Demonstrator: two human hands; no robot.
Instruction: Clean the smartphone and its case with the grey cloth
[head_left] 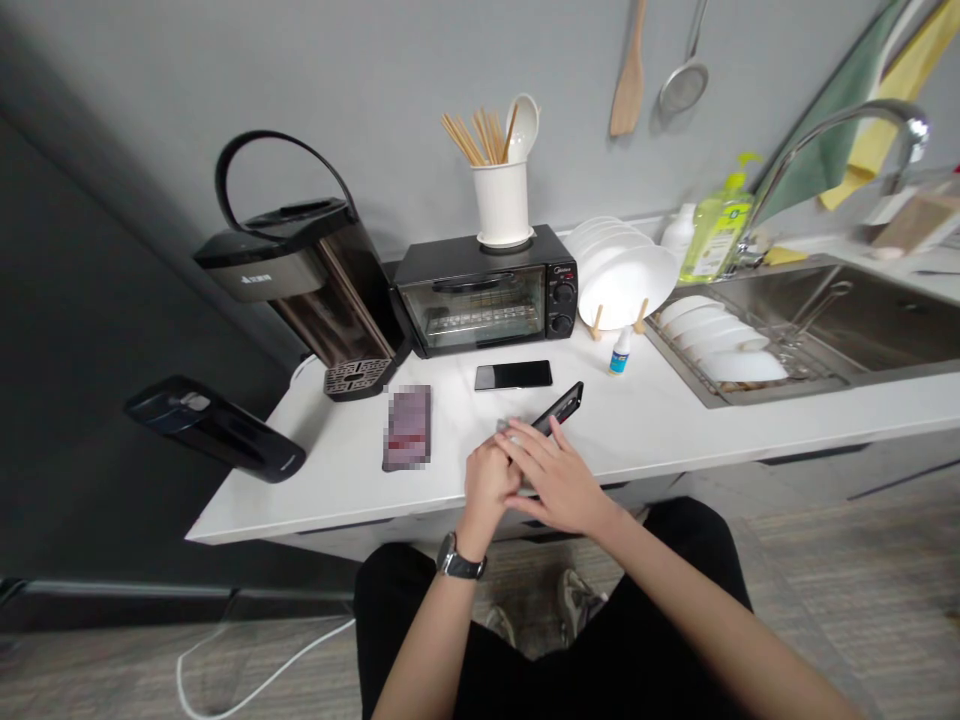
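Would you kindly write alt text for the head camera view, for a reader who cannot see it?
Both hands, left hand and right hand, hold a black phone case over a white counter. A dark phone lies just beyond, in front of a small black toaster oven; a sink with white dishes sits to the right.

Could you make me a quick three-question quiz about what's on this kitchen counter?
1. True or false: the black phone lies in front of the toaster oven.
2. What stands on top of the oven?
3. Which wrist wears the watch: A left, B right?

Key:
1. True.
2. A white utensil holder with chopsticks.
3. A; the left hand and right hand meet on a dark phone case.
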